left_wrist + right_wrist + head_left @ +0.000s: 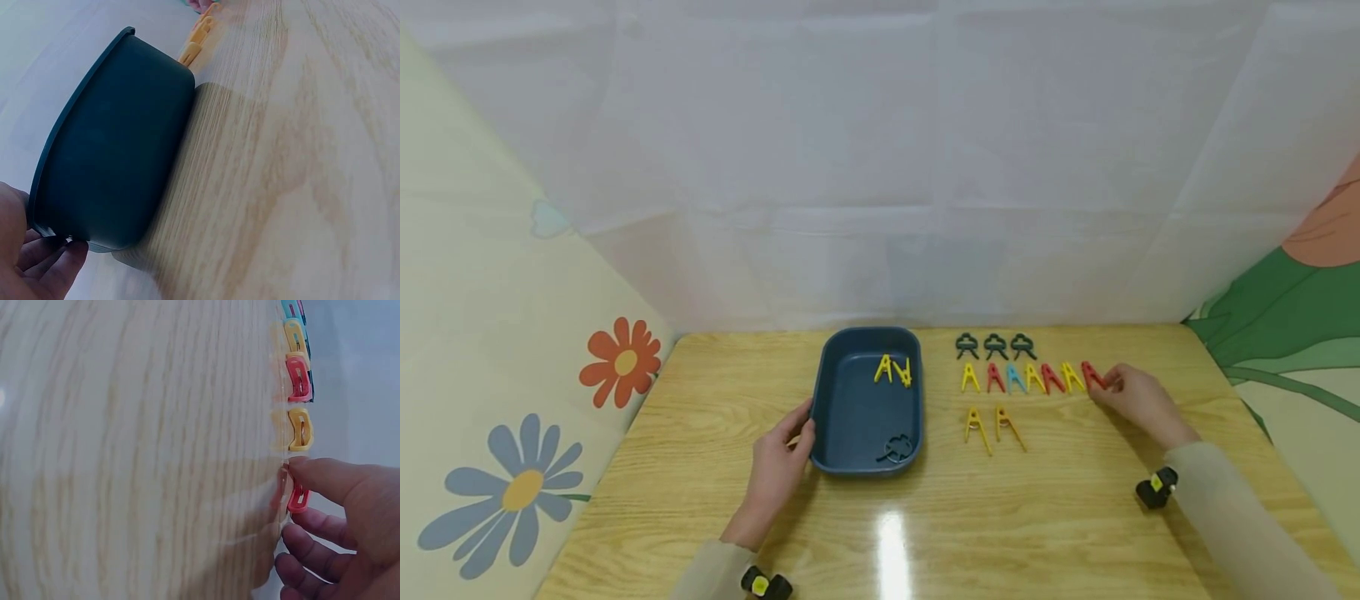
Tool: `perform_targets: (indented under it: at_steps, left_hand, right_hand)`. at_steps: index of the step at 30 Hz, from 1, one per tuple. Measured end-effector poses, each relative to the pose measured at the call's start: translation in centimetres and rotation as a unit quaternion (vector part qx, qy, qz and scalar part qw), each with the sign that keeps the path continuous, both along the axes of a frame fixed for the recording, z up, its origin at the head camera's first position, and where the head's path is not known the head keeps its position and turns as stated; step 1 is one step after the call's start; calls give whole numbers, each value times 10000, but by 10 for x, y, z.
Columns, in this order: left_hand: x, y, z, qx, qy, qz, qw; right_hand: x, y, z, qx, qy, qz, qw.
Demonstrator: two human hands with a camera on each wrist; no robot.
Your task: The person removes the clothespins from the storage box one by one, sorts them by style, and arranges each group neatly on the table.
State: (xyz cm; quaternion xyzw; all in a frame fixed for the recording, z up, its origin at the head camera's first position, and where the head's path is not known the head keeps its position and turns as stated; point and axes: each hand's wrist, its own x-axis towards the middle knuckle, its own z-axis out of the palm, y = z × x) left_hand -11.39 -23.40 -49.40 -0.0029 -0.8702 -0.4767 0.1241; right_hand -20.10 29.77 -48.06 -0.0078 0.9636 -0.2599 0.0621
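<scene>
My left hand [778, 462] grips the left side of a dark blue plastic tub [820, 392], thumb near the rim and fingers against the outer wall. In the left wrist view the tub's side [119, 144] fills much of the picture. Two yellow clothespins [883, 368] and a dark clip [897, 449] lie inside the tub. On the right, my right hand [1138, 404] pinches a red clothespin [1093, 374] between thumb and finger, at the right end of a row. Next to it in the right wrist view stands a yellow clothespin [301, 430].
The row also holds red clothespins [995, 378], a blue one [1016, 379] and yellow ones [970, 378]. Behind it lie three dark clips [996, 347]; in front, two orange-yellow clothespins [976, 427]. A white sheet [880, 250] hangs behind the wooden table [1037, 517].
</scene>
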Motion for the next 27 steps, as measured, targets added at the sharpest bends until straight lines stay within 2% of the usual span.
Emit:
perform_targets:
  at_steps: [6,13,21,27]
  left_hand:
    - [0,0,0,16,-8,8,10000]
    - [0,1,-1,-22,122,55,9999]
    - [0,0,-1,2,125,61,9999]
    - [0,0,0,4,110,22,9999]
  right_hand:
    - [1,-2,2,-1,-29,49,10000]
    - [3,-3,3,66,194,188,9996]
    - [5,-6,5,119,157,199,9996]
    - [9,-5,15,89,206,219,9995]
